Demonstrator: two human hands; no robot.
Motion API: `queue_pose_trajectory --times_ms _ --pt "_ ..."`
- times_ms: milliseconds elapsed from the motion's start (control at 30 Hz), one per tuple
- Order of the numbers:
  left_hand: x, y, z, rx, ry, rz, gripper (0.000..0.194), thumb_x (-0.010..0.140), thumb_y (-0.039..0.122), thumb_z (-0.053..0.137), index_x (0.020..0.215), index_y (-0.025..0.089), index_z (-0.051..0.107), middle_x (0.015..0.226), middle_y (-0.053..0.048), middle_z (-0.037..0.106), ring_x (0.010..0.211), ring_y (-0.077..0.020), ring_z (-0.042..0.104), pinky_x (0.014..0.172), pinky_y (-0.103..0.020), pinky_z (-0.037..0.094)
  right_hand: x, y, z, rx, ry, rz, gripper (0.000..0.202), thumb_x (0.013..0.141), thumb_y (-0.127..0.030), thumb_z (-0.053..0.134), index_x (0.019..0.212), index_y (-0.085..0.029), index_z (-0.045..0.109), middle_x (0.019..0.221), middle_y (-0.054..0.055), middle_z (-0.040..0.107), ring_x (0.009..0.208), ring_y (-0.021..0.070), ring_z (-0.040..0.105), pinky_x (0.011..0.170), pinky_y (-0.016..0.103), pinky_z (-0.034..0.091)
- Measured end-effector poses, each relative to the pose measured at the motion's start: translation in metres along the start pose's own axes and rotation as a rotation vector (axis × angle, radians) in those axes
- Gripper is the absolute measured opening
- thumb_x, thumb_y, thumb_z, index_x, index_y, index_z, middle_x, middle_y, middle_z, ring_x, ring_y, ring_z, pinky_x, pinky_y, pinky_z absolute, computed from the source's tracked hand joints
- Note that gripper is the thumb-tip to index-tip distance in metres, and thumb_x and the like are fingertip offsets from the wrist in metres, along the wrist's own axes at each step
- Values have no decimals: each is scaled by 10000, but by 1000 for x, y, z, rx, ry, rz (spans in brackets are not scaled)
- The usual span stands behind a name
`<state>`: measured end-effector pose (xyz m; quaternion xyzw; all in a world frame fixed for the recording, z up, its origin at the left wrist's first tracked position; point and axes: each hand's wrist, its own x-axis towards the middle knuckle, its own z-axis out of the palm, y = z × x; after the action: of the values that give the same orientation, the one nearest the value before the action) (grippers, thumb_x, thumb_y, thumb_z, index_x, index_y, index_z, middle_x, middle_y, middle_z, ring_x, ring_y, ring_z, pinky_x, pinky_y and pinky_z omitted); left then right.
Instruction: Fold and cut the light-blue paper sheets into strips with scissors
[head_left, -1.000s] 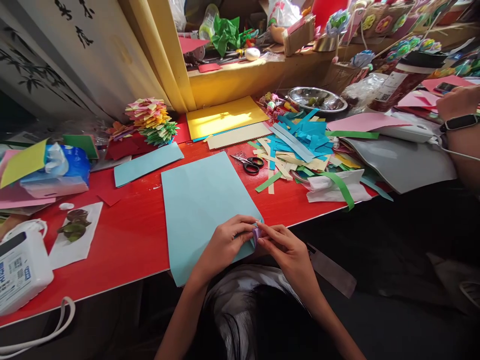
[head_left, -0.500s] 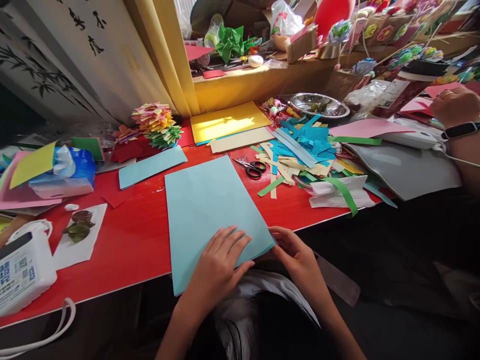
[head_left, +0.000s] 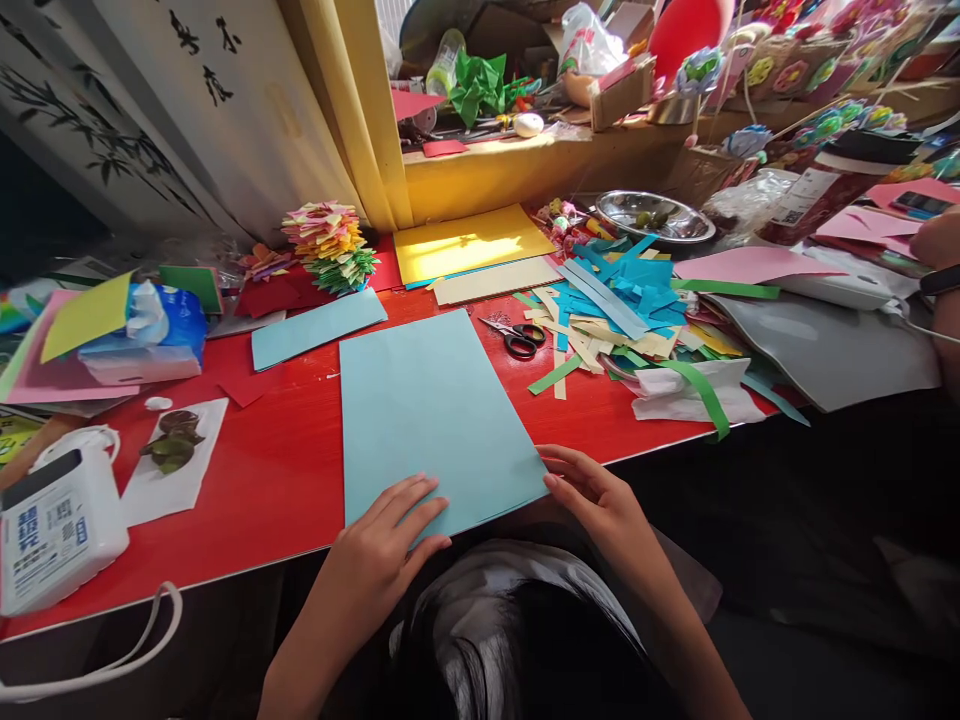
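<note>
A stack of light blue paper (head_left: pixel 435 410) lies on the red table, its near edge reaching the table's front edge. My left hand (head_left: pixel 390 530) rests on the stack's near left corner with outstretched fingers. At the near right corner, my right hand (head_left: pixel 589 490) pinches the paper's edge, thumb close to the corner; part of its grip is hidden. Black-handled scissors (head_left: pixel 521 338) lie beyond the stack's right side. Farther left is a smaller folded light blue piece of paper (head_left: pixel 319 330).
Cut paper strips (head_left: pixel 622 290) pile up at the right beside a metal bowl (head_left: pixel 656 215). A folded-paper stack (head_left: pixel 330 245) stands at the back. On the left are a tissue pack (head_left: pixel 161 330) and a white device (head_left: pixel 64 530) with a cable. A person's hand (head_left: pixel 937 240) shows far right.
My left hand has slid left and nearer across the paper to its near left corner. My right hand stays at the right corner. The view has shifted slightly left.
</note>
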<state>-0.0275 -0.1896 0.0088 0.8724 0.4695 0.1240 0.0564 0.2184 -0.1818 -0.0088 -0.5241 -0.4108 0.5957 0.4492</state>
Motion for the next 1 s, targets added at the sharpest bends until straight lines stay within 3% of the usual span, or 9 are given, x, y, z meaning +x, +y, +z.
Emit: queue_pose_trajectory --times_ms 100,233,333,1000 --pt "3 4 2 32 31 -36 267 866 332 455 1081 230 578 1197 -39 575 1105 -211 530 715 -292 549 0 -1 -3 83 -99 56 385 762 -343 630 1120 -213 575 1137 70 605 1020 237 580 855 385 508" --pt "14 14 14 81 169 -21 237 851 291 488 1024 174 599 1103 -65 625 1064 -235 551 844 -385 503 1 -4 -3 170 -172 89 452 764 -300 635 1199 -229 532 1112 72 621 988 226 597 898 410 464" --pt "23 21 23 49 215 11 271 846 294 496 1053 140 580 1124 -83 616 1116 -237 521 868 -368 496 2 -7 -1 210 -202 89 520 760 -294 638 1253 -233 483 1091 79 632 968 226 607 903 425 448" --pt "27 21 27 -18 243 -37 325 820 383 528 1061 169 568 1129 -78 622 1063 -239 570 800 -340 525 3 -3 2 288 -163 127 627 749 -289 653 1324 -250 406 1221 80 570 1068 234 561 924 412 432"
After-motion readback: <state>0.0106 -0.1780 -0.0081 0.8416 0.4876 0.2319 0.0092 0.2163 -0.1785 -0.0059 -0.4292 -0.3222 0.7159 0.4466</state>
